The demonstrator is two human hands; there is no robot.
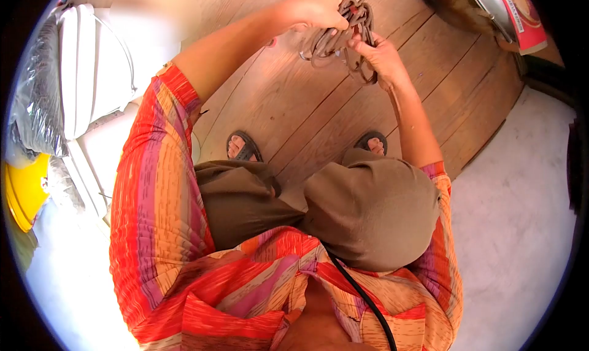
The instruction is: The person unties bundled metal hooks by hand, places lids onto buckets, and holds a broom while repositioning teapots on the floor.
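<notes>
A bundle of brown cord-like loops is held up above the wooden floor at the top centre. My left hand is closed on the upper left part of the bundle, near a small red bit. On the bundle's right side, my right hand grips the loops between thumb and fingers. Several loops hang down between and below the two hands. What exactly the bundle is made of cannot be made out.
Wooden planks lie under my sandalled feet. White boxy items, clear plastic wrap and a yellow object are at the left. A red box stands at the upper right, beside pale floor.
</notes>
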